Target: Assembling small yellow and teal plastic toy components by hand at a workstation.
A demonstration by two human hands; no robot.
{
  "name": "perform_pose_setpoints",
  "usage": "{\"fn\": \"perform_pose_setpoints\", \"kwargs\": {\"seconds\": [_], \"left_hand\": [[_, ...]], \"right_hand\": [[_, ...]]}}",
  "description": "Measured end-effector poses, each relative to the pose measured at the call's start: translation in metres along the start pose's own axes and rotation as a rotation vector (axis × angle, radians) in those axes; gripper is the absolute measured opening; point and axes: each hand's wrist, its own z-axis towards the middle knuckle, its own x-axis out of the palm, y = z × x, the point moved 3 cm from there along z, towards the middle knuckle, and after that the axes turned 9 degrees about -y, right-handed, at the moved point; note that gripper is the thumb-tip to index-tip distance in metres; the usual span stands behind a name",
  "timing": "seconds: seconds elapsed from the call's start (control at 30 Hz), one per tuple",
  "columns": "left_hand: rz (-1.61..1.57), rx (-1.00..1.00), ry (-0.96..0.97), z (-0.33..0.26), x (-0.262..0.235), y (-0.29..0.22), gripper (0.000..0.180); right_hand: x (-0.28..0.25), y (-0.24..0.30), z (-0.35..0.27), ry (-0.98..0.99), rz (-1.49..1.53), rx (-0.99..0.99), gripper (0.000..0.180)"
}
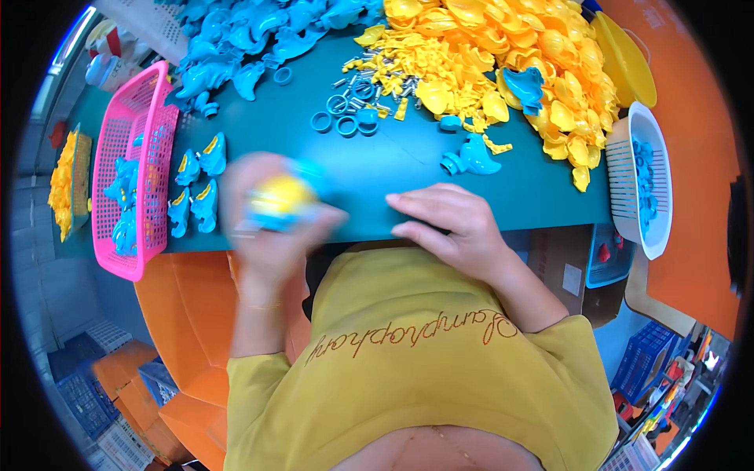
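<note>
The blue-and-yellow toy piece (280,198) sits left of centre in the head view, gripped in the left hand (271,216) just above the near edge of the teal table (377,169). The hand and piece are smeared with motion blur, so the fingers read as wrapped around it, but I cannot tell how tightly, nor the piece's exact shape. The right hand (455,228) lies at centre, flat on the table edge with fingers stretched out towards the left and nothing in them; it seems to rest there as a brace.

To the left of the held piece, four small blue figures with yellow parts (198,184) stand in a loose cluster, and beyond them a pink basket (149,125) holds more of the same, likely a place for finished ones. Along the top, supplies are sorted within reach: blue shells (236,47) at upper left, blue rings (342,118) and small screws in the middle, yellow shells (503,55) at upper right. A single blue shell (471,157) lies just beyond the right hand. A white basket (648,180) of blue bits sits at the right edge.
</note>
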Motion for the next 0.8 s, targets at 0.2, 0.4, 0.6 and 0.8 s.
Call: {"fn": "perform_pose_setpoints", "kwargs": {"seconds": [0.2, 0.4, 0.6, 0.8], "left_hand": [[1.199, 0.092, -0.505, 0.093, -0.174, 0.038, 0.051], [1.504, 0.152, -0.098, 0.091, -0.227, 0.086, 0.056], [0.964, 0.026, 0.159, 0.049, -0.153, 0.014, 0.041], [1.022, -0.012, 0.395, -0.006, -0.119, -0.002, 0.047]], "right_hand": [[-0.054, -0.021, -0.005, -0.350, -0.391, 0.233, 0.026], [-0.059, -0.026, 0.005, -0.304, -0.534, 0.100, 0.022], [-0.070, -0.029, 0.023, -0.294, -0.692, 0.089, 0.016], [-0.088, -0.038, 0.026, -0.155, -0.615, 0.325, 0.017]]}}
